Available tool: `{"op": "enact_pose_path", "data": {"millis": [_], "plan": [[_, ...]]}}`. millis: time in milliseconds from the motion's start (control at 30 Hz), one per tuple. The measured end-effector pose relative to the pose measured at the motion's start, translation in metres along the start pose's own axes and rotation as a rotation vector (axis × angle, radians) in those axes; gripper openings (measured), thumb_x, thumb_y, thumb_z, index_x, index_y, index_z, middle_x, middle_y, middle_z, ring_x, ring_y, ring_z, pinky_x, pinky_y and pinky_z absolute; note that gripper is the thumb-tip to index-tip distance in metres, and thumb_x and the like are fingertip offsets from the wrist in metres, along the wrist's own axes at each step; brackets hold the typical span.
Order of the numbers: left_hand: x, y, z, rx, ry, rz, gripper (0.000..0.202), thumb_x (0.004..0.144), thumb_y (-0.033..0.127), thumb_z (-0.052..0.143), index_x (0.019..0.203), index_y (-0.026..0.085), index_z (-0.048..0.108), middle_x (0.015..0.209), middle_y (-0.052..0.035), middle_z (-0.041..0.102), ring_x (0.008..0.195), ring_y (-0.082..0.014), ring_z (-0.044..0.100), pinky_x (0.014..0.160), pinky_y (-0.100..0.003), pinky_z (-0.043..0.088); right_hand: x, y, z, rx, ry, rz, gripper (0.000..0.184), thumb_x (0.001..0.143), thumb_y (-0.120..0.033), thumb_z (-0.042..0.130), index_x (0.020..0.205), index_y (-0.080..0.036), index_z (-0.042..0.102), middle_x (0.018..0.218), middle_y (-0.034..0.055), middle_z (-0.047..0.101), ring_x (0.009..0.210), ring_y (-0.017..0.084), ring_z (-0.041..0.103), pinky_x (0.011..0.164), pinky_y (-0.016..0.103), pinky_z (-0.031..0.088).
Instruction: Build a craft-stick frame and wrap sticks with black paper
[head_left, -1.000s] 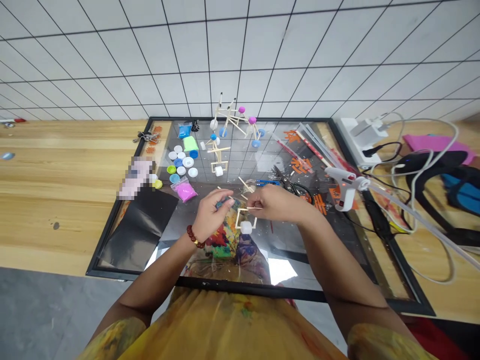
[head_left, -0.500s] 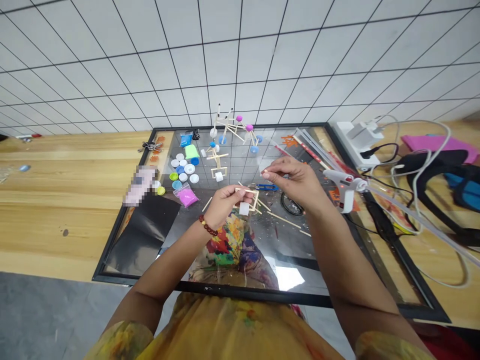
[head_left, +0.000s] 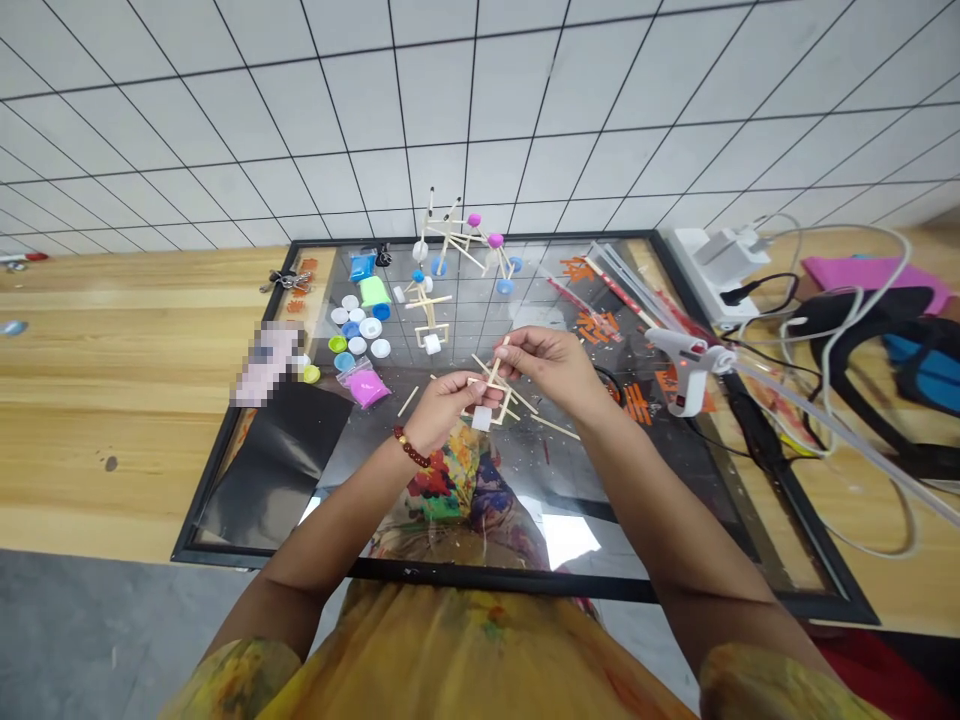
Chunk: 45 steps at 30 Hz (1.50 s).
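My left hand point(head_left: 441, 405) is closed on a small square frame of wooden sticks point(head_left: 491, 402) with a white cap point(head_left: 481, 419) hanging at its lower edge. My right hand point(head_left: 546, 363) pinches a short wooden stick point(head_left: 498, 362) upright and holds it against the top of that frame. Both hands hover over the glass-topped black frame point(head_left: 660, 590) on the wooden table. Loose sticks point(head_left: 551, 427) lie on the glass just right of the frame.
A white hot glue gun point(head_left: 686, 360) with its cord rests at the right. Finished stick models with coloured caps point(head_left: 465, 240) stand at the back. Bottle caps point(head_left: 360, 330), a pink bag point(head_left: 365, 386) and a black sheet point(head_left: 277, 460) lie at the left. Cables and a power strip point(head_left: 720, 262) crowd the far right.
My right hand came back from the right with a short stick and brought it to the square frame. My left hand kept hold of the frame, lifting it slightly.
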<state>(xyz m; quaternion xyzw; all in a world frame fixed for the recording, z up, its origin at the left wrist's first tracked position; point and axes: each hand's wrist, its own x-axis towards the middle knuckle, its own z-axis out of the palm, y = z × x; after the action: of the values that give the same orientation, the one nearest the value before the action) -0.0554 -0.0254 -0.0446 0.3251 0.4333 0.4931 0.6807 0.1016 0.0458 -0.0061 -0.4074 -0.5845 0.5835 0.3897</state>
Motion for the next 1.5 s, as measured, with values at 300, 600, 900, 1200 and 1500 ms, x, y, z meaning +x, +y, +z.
{"op": "enact_pose_path", "data": {"millis": [300, 600, 900, 1200, 1500], "plan": [[-0.01, -0.005, -0.005, -0.039, 0.041, -0.071, 0.046, 0.062, 0.048, 0.088, 0.086, 0.012, 0.072, 0.077, -0.0074, 0.075, 0.071, -0.0156, 0.07, 0.072, -0.029, 0.054, 0.002, 0.013, 0.008, 0.014, -0.027, 0.099, 0.049, 0.054, -0.057, 0.088, 0.071, -0.017, 0.066, 0.058, -0.0018, 0.065, 0.05, 0.01, 0.059, 0.052, 0.024, 0.05], [-0.029, -0.003, -0.016, 0.147, 0.067, -0.163, 0.038, 0.072, 0.046, 0.08, 0.088, 0.013, 0.071, 0.066, -0.0036, 0.069, 0.058, -0.0129, 0.063, 0.059, -0.026, 0.05, -0.001, 0.015, 0.012, 0.116, -0.063, 0.234, 0.056, 0.052, -0.054, 0.09, 0.084, -0.018, 0.063, 0.059, -0.002, 0.068, 0.049, 0.01, 0.061, 0.048, 0.021, 0.05], [-0.049, 0.015, -0.032, 1.09, -0.205, 0.153, 0.017, 0.086, 0.022, 0.061, 0.095, 0.021, 0.075, 0.1, -0.0054, 0.076, 0.094, -0.0208, 0.069, 0.087, -0.031, 0.05, -0.053, 0.046, -0.001, -0.007, -0.225, 0.315, 0.047, 0.06, -0.052, 0.086, 0.076, -0.019, 0.056, 0.061, -0.0018, 0.068, 0.055, 0.013, 0.064, 0.055, 0.026, 0.051], [-0.067, 0.013, -0.045, 1.502, -0.202, 0.395, 0.07, 0.077, 0.033, 0.076, 0.141, 0.02, 0.051, 0.135, -0.0131, 0.059, 0.123, -0.0318, 0.055, 0.107, -0.047, 0.045, -0.084, 0.038, -0.02, -1.108, -0.222, -0.292, 0.015, 0.092, -0.024, 0.057, 0.086, -0.02, 0.07, 0.086, 0.0063, 0.073, 0.077, 0.02, 0.065, 0.068, 0.031, 0.042], [-0.07, -0.001, -0.043, 1.495, -0.147, 0.433, 0.062, 0.082, 0.035, 0.072, 0.138, 0.016, 0.053, 0.131, -0.0128, 0.062, 0.122, -0.0311, 0.054, 0.106, -0.047, 0.043, -0.087, 0.051, 0.001, -1.104, -0.201, -0.382, 0.012, 0.094, -0.027, 0.06, 0.089, -0.021, 0.069, 0.089, 0.0048, 0.072, 0.087, 0.022, 0.063, 0.075, 0.033, 0.037]]}}
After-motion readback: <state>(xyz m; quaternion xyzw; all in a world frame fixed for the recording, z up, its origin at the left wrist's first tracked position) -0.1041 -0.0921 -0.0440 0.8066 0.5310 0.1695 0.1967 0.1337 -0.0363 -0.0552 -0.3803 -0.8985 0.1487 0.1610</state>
